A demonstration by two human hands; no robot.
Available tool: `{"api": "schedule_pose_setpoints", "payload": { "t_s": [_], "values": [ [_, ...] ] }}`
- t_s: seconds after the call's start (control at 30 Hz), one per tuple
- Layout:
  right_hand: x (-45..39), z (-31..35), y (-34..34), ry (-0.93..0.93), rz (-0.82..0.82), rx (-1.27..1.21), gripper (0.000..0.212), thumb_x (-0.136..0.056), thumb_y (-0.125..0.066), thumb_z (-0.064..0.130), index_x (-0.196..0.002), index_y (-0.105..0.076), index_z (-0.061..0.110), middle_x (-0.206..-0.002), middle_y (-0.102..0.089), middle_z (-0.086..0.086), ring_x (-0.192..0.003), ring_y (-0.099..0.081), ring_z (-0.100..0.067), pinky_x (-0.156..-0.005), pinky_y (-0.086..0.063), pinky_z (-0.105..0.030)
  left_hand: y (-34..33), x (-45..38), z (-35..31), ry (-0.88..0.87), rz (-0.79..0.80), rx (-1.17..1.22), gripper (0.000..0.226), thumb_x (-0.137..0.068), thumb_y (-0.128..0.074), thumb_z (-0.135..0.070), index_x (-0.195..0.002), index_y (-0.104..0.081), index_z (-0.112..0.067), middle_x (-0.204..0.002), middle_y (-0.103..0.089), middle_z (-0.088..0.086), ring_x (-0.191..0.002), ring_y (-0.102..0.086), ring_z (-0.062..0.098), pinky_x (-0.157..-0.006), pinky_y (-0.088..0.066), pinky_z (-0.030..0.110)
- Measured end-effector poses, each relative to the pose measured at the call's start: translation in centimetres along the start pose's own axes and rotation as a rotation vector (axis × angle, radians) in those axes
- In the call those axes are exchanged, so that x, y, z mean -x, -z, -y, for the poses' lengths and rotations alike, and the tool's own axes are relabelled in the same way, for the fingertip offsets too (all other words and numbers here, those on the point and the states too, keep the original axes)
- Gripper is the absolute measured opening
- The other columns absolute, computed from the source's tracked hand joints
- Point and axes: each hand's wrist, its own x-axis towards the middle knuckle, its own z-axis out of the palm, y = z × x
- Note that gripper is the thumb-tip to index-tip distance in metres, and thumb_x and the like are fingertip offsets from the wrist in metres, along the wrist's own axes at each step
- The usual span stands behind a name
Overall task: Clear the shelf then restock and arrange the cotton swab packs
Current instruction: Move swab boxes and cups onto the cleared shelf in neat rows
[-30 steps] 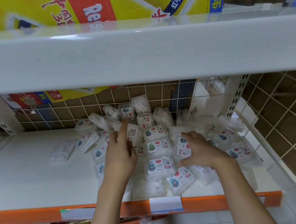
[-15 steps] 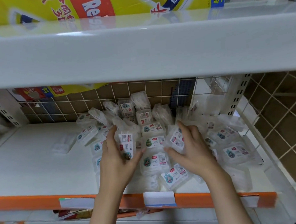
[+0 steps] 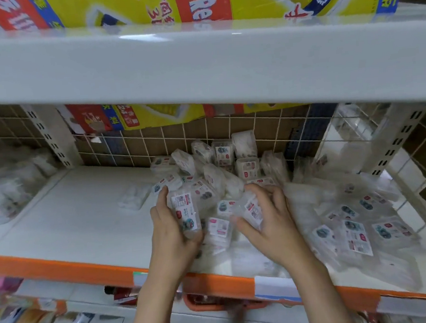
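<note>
Head | left hand [image 3: 173, 236] grips swab pack [image 3: 185, 212] | right hand [image 3: 269, 223] grips second pack [image 3: 252, 210]

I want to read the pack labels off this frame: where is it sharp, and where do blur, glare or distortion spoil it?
Head view: label on the pack in the left hand is fairly sharp; the right hand and its pack are motion-smeared; packs at right are soft; glare streaks the upper shelf; wide-angle bending curves the shelf edge.
</note>
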Motion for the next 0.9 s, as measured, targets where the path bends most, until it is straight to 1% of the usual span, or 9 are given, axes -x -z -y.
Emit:
{"api": "schedule_pose_setpoints", "payload": {
  "t_s": [0.07, 0.23, 0.33, 0.43, 0.57, 0.67, 0.77, 0.83, 0.9],
  "values": [
    [-0.5, 1.9, -1.9, 0.002, 0.044, -0.002, 0.075, -0.068, -0.066, 0.064, -0.132, -0.035, 0.039, -0.127, -0.022, 0.011, -0.117, -0.027, 0.001, -0.096, -0.023, -0.011, 2.0, -0.8, 1.2, 0.0, 0.003, 0.001, 0.107, -0.063, -0.085, -0.017, -0.14, -0.013, -0.039, -0.136, -0.038, 0.006, -0.119, -0.051, 0.021, -0.096, -0.046, 0.034],
    [-1.7, 6.7, -7.8, 0.0, 0.095, -0.01, 0.086, -0.067, -0.081, 0.042, -0.133, -0.026, 0.04, -0.129, -0.015, 0.016, -0.119, -0.021, 0.003, -0.097, -0.019, -0.005, 8.5, -2.9, 4.7, 0.021, -0.001, -0.114, 0.105, -0.057, -0.088, -0.01, -0.141, -0.025, -0.006, -0.138, -0.027, 0.011, -0.116, -0.042, 0.02, -0.086, -0.028, 0.009],
    [-2.3, 9.3, -11.4, -0.002, 0.092, 0.036, 0.078, -0.072, -0.075, 0.026, -0.132, -0.027, 0.039, -0.13, -0.014, 0.016, -0.126, -0.02, -0.004, -0.1, -0.022, -0.017, 12.6, -4.4, 7.2, 0.033, -0.023, -0.119, 0.108, -0.056, -0.088, -0.012, -0.142, -0.024, -0.005, -0.14, -0.029, 0.012, -0.122, -0.041, 0.024, -0.091, -0.03, 0.016],
    [-2.9, 11.2, -14.2, 0.019, 0.077, 0.105, 0.073, -0.072, -0.064, 0.025, -0.136, -0.03, 0.034, -0.14, -0.016, 0.015, -0.134, -0.016, -0.011, -0.104, -0.019, -0.02, 16.0, -5.4, 8.9, 0.043, -0.027, -0.152, 0.111, -0.06, -0.087, -0.028, -0.147, -0.019, -0.017, -0.136, -0.029, 0.011, -0.114, -0.047, 0.028, -0.089, -0.038, 0.029],
    [-3.0, 13.0, -16.8, -0.037, 0.059, 0.123, 0.076, -0.073, -0.062, 0.018, -0.14, -0.029, 0.036, -0.154, -0.012, 0.012, -0.14, -0.01, -0.008, -0.11, -0.013, -0.022, 19.0, -5.9, 10.6, 0.017, -0.015, -0.143, 0.105, -0.054, -0.074, -0.062, -0.143, -0.027, -0.031, -0.125, -0.026, 0.002, -0.095, -0.037, 0.006, -0.085, -0.037, 0.024],
    [-2.8, 14.1, -17.8, -0.046, 0.042, 0.113, 0.078, -0.074, -0.061, 0.008, -0.14, -0.03, 0.035, -0.153, -0.012, 0.014, -0.137, -0.01, -0.001, -0.107, -0.006, -0.01, 20.1, -6.1, 11.8, 0.042, 0.048, -0.161, 0.096, -0.061, -0.078, -0.057, -0.14, -0.031, -0.031, -0.13, -0.029, 0.002, -0.101, -0.048, 0.015, -0.083, -0.041, 0.025],
    [-2.5, 14.9, -18.1, -0.047, 0.027, 0.104, 0.078, -0.075, -0.061, 0.004, -0.136, -0.029, 0.041, -0.135, -0.014, 0.016, -0.106, -0.023, 0.021, -0.088, -0.01, 0.008, 20.6, -6.0, 12.2, 0.045, 0.084, -0.207, 0.097, -0.06, -0.069, -0.07, -0.139, -0.03, -0.03, -0.131, -0.033, 0.001, -0.105, -0.054, 0.021, -0.081, -0.047, 0.03],
    [-2.5, 15.2, -18.2, -0.054, 0.019, 0.075, 0.079, -0.076, -0.062, 0.006, -0.132, -0.025, 0.047, -0.129, -0.015, 0.015, -0.102, -0.027, 0.022, -0.083, -0.016, 0.009, 20.8, -5.8, 12.2, 0.059, 0.08, -0.214, 0.097, -0.061, -0.063, -0.073, -0.139, -0.031, -0.027, -0.132, -0.035, 0.001, -0.105, -0.054, 0.022, -0.08, -0.045, 0.028],
    [-2.6, 15.3, -18.1, -0.052, 0.014, 0.077, 0.077, -0.076, -0.064, 0.009, -0.135, -0.028, 0.043, -0.13, -0.019, 0.01, -0.096, -0.03, 0.015, -0.082, -0.017, 0.01, 20.9, -5.7, 12.1, 0.078, 0.076, -0.231, 0.095, -0.061, -0.053, -0.073, -0.14, -0.031, -0.026, -0.134, -0.036, 0.001, -0.106, -0.054, 0.023, -0.079, -0.043, 0.028]
  ]
}}
